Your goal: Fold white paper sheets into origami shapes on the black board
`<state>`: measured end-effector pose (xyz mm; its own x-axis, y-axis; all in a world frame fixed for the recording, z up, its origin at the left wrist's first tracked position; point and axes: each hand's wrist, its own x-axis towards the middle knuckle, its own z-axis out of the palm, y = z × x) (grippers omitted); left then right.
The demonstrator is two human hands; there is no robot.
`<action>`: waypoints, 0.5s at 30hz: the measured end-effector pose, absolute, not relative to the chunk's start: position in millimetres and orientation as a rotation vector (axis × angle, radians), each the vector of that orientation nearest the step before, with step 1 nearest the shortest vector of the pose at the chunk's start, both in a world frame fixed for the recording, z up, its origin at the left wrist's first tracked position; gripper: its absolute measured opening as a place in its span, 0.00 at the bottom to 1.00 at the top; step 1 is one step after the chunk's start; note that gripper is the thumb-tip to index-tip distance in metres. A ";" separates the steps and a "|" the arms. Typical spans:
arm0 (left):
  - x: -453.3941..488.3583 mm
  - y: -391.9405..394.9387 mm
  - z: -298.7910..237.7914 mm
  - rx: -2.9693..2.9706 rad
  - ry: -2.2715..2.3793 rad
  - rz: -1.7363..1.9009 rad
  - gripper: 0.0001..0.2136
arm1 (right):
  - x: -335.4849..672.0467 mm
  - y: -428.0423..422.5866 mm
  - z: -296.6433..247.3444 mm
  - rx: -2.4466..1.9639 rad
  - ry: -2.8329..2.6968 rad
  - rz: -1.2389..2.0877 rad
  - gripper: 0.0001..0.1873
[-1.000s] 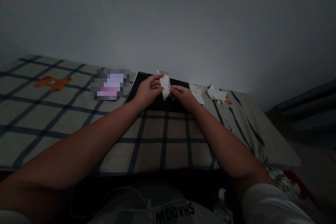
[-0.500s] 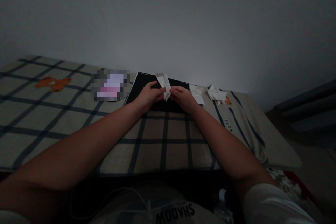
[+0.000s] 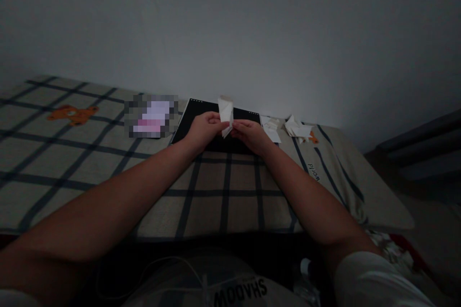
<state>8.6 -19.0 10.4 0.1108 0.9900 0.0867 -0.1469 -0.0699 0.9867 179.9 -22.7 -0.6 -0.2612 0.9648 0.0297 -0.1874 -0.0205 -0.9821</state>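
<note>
Both my hands meet above a black board (image 3: 201,114) that lies on a plaid-covered bed (image 3: 108,163). My left hand (image 3: 203,129) and my right hand (image 3: 250,134) each pinch a small folded piece of white paper (image 3: 225,114) between the fingertips. The paper stands upright between them, its top curling over above the fingers. Both forearms stretch forward over the plaid cover.
Several more folded white paper pieces (image 3: 295,128) and a flat white sheet (image 3: 271,127) lie right of the board. A blurred pink and white item (image 3: 151,116) sits left of it. A plain wall rises behind. The bed's edge drops off at the right.
The paper has been turned and raised slightly between my fingers; its top now stands higher and curls over. My hands stayed in the same place above the board.
</note>
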 end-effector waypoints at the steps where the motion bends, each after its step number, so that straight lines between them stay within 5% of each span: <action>1: 8.2 -18.3 10.4 1.222 0.977 1.248 0.12 | 179.4 -23.1 -0.6 -0.918 -1.250 1.485 0.18; 15: 4.6 -17.6 12.3 1.189 0.919 1.240 0.13 | 179.1 -24.9 3.5 -0.921 -1.167 1.558 0.15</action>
<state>4.6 -17.6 12.3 0.1408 0.9856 0.0932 -0.1976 -0.0643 0.9782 179.1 -24.9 3.5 -0.2666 0.9634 -0.0273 -0.2447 -0.0950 -0.9649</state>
